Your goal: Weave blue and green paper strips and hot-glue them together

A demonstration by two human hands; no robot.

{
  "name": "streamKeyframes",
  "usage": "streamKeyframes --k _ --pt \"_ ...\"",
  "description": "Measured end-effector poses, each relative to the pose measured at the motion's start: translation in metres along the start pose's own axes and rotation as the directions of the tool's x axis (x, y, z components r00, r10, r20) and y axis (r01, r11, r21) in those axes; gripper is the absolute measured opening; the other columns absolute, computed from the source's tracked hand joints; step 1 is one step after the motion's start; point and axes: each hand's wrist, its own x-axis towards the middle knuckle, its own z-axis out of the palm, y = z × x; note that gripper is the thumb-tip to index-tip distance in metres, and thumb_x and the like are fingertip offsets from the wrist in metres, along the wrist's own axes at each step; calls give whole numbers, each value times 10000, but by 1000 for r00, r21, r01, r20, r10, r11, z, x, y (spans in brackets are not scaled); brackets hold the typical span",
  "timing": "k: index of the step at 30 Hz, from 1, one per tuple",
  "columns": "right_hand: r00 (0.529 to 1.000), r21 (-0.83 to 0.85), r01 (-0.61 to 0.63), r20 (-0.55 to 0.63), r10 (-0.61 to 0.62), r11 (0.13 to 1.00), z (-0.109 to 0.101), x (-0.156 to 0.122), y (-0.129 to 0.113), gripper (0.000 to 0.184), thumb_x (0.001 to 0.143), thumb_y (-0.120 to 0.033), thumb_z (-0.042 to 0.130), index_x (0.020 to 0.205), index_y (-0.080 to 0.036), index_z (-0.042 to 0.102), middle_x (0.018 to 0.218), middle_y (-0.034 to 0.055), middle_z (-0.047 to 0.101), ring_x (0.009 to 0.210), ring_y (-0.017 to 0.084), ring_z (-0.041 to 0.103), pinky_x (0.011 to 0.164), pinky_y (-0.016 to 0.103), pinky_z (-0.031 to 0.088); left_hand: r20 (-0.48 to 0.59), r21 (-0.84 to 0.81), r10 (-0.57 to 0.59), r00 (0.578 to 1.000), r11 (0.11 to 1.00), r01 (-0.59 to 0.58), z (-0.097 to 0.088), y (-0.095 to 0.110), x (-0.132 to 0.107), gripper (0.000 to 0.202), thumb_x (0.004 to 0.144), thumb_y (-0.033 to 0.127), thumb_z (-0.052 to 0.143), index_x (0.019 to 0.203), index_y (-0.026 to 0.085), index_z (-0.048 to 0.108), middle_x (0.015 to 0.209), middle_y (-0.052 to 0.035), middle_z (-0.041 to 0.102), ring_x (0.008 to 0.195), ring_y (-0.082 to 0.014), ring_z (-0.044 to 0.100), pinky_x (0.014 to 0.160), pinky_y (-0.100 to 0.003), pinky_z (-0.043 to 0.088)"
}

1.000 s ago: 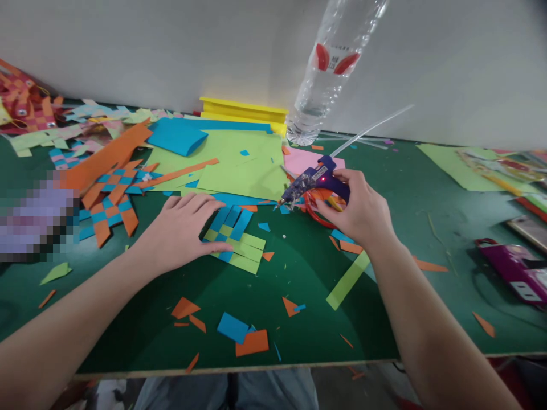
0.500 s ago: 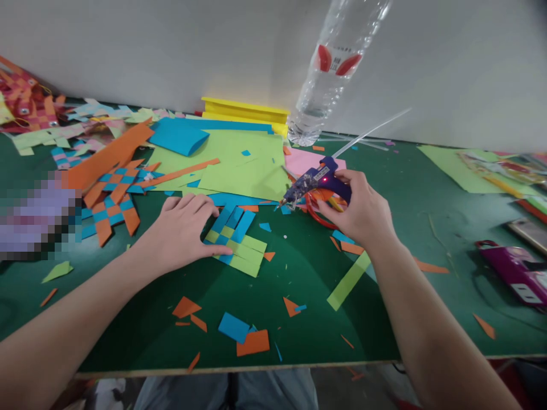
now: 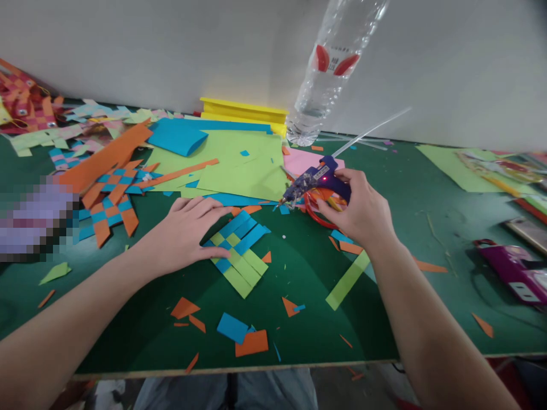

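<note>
A woven piece of blue and green paper strips point(image 3: 233, 247) lies flat on the table, its strips interlaced toward the left and loose at the ends. My left hand point(image 3: 194, 230) rests at its left edge, with the thumb touching the weave and the fingers stretched out apart from the thumb. In my right hand point(image 3: 363, 205) is a dark blue hot glue gun point(image 3: 320, 173), gripped by its handle. Its small red light is on, and a clear glue stick point(image 3: 371, 132) sticks out of the back. The nozzle points left and down, apart from the weave.
A tilted water bottle point(image 3: 318, 102) stands behind green paper sheets point(image 3: 243, 165). Orange-and-blue woven pieces point(image 3: 113, 199) lie left, near a blurred-out phone-like object point(image 3: 34, 219). Red-handled scissors point(image 3: 314, 213) lie below the glue gun. Paper scraps point(image 3: 252, 343) litter the front; a purple case point(image 3: 510, 270) sits right.
The woven paper has turned clockwise, its green ends swinging toward me. My left fingers have stretched farther right. My right hand and the glue gun have hardly moved.
</note>
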Motion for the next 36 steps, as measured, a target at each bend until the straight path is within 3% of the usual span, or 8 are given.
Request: streamKeyframes --k 3,8,17,22,36 --pt "1000 6 3 -2 -3 1000 -1 0 -1 574 780 -516 669 1241 -204 529 1255 171 679 1050 358 698 749 450 580 -59 11 6 998 1000 -5 -2 1 1 747 964 757 295 1227 152 645 1153 -134 663 1088 -320 609 933 -431 356" --pt "1000 15 6 -10 -5 1000 -1 0 -2 575 778 -530 674 1234 -209 533 1227 162 693 1041 353 701 750 445 577 -71 -4 94 993 996 -94 -2 2 1 611 1001 682 358 1003 177 702 1029 -88 708 1007 -294 655 891 -433 346" --pt "1000 14 -2 5 2 1000 1 -1 -1 591 783 -529 672 1254 -205 524 1248 169 683 1044 361 697 759 462 576 -84 -24 154 984 987 -157 2 4 1 453 1035 539 449 1104 177 713 1050 -88 699 981 -263 653 904 -423 367" --pt "1000 9 7 -3 -7 1000 0 -1 -1 576 787 -522 669 1252 -214 526 1238 160 692 1034 351 702 745 449 577 -61 3 214 975 977 -214 0 7 1 409 1077 442 371 1153 239 718 1095 -93 668 1031 -263 634 923 -447 395" --pt "1000 19 10 -7 -10 1000 -1 -1 -2 581 782 -529 673 1252 -216 537 1230 159 697 1029 351 698 733 444 568 32 -67 149 988 987 -147 0 7 2 369 1050 420 429 1208 220 695 1298 -119 652 1174 -301 623 1061 -538 407"
